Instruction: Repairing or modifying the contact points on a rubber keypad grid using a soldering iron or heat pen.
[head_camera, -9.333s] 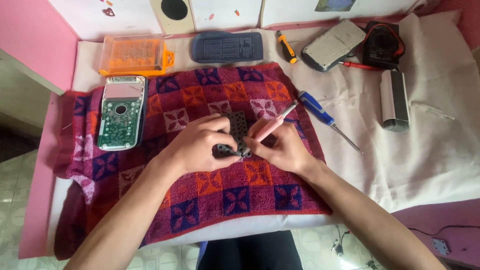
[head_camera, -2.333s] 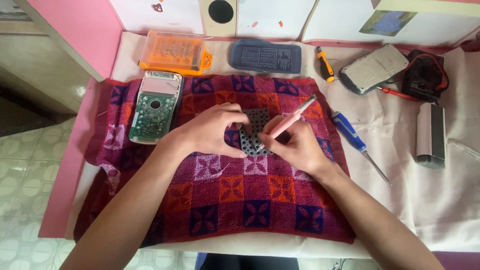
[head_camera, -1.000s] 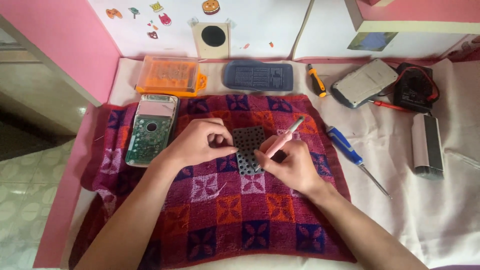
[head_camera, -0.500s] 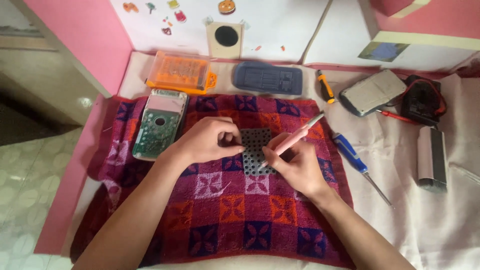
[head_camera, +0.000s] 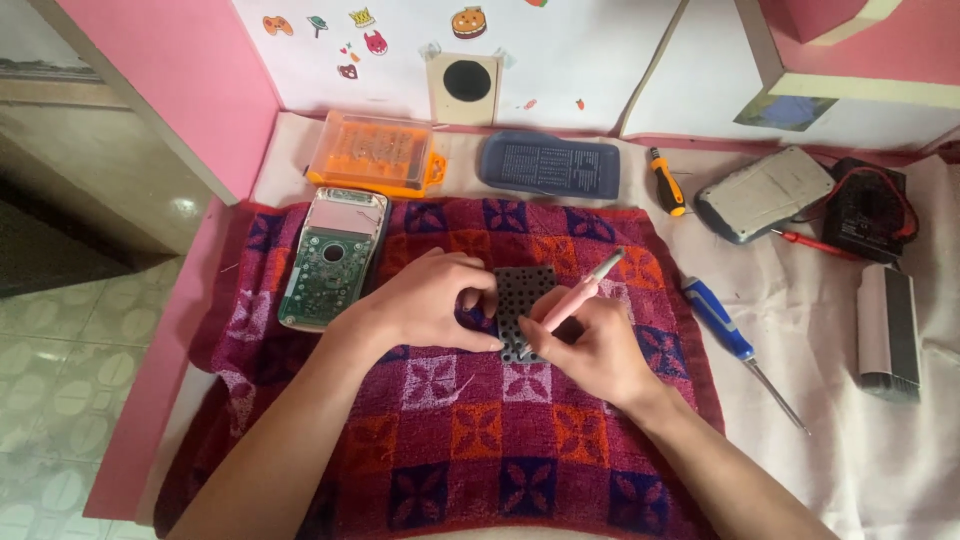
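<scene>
A dark perforated keypad panel (head_camera: 522, 300) lies on a maroon patterned towel (head_camera: 470, 430). My left hand (head_camera: 432, 300) rests on the panel's left edge and steadies it with its fingers. My right hand (head_camera: 590, 345) grips a pink pen-like tool (head_camera: 585, 290), held slanted, its lower end hidden at the panel's lower right. To the left on the towel lies an opened calculator body with a green circuit board (head_camera: 330, 258) facing up.
Behind the towel sit an orange bit case (head_camera: 372, 152), a blue-grey keypad cover (head_camera: 548, 165) and an orange-handled screwdriver (head_camera: 665, 182). On the white cloth at the right lie a blue screwdriver (head_camera: 728, 335), a grey device (head_camera: 765, 192), a black unit with red wires (head_camera: 868, 205) and a silver box (head_camera: 888, 330).
The camera has tilted, so the desk sits lower in the picture. Both hands stay on the perforated panel, with the pink tool still slanted in my right hand.
</scene>
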